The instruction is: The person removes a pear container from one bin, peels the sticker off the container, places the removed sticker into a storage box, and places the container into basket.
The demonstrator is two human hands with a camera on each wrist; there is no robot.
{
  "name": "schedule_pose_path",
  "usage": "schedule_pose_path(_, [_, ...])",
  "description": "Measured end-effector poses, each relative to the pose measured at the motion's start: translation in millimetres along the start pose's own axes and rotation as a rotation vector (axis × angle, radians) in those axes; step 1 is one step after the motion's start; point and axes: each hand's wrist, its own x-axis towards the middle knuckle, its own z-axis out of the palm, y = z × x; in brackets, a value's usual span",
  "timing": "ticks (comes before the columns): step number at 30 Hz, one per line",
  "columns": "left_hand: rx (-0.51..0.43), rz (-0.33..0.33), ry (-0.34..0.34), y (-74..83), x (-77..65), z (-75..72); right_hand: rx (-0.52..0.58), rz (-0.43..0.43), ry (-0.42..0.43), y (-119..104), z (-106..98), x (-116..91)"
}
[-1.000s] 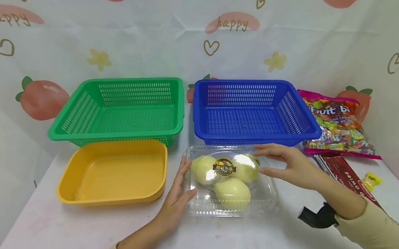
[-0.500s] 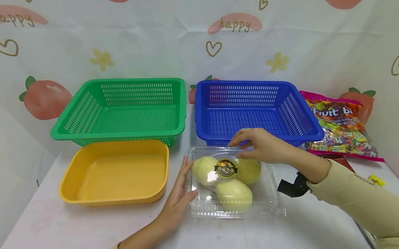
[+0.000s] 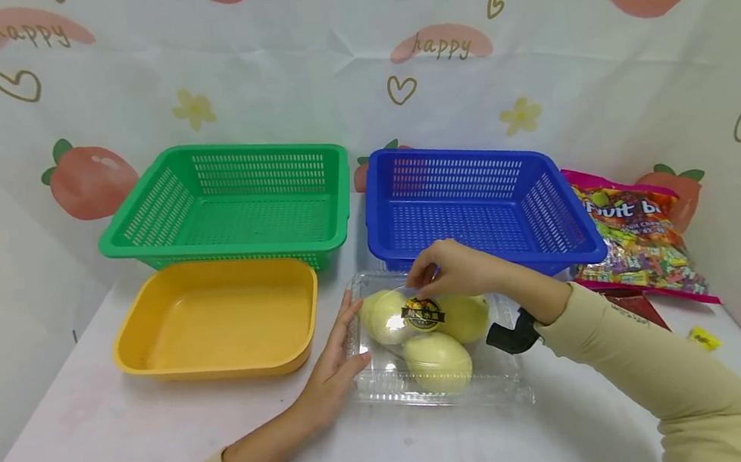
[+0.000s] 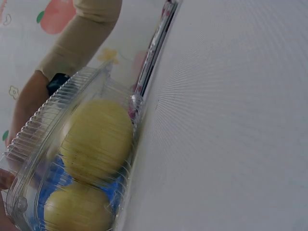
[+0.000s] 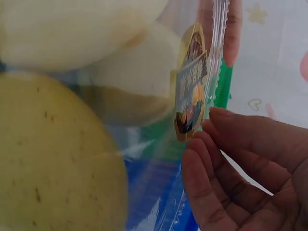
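Observation:
A clear plastic clamshell box (image 3: 495,358) holds pale yellow melons (image 3: 436,361), with a dark round sticker (image 3: 423,314) on its lid. My left hand (image 3: 329,380) lies along the box's left side, fingers fairly straight and thumb on the near part of that side. Bent over the far part of the lid is my right hand (image 3: 450,267). In the right wrist view its thumb and fingertips (image 5: 219,114) come together right at the lid beside the sticker; whether they pinch the plastic I cannot tell. The left wrist view shows speckle-free melons (image 4: 98,137) through the ribbed wall.
Behind the box stands a blue basket (image 3: 483,252), with a green basket (image 3: 235,250) at back left and a yellow tray (image 3: 222,371) before it. A candy bag (image 3: 638,231), a dark red packet (image 3: 636,307) and a small yellow wrapped candy (image 3: 704,338) lie at right.
My right hand has moved left from the box's right side, across the far part of the lid, to beside the sticker. My left hand stays at the left side.

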Motion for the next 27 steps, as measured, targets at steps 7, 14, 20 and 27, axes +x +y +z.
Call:
schedule_pose_path(7, [0.005, 0.008, 0.007, 0.1, -0.2, -0.4, 0.007, -0.010, -0.017, 1.7, 6.1, 4.9])
schedule_pose_path(14, [0.011, 0.002, 0.006, -0.2, -0.9, -0.4, -0.009, 0.019, -0.042, 1.0, 8.7, 8.5])
schedule_pose_path(20, [0.009, 0.003, -0.002, -1.2, -0.3, 0.0, -0.018, 0.029, -0.070, 0.5, 8.2, 9.8])
schedule_pose_path(27, [0.011, 0.009, -0.004, -1.2, 0.1, -0.1, -0.030, 0.009, -0.088, -0.8, 8.5, 9.8])
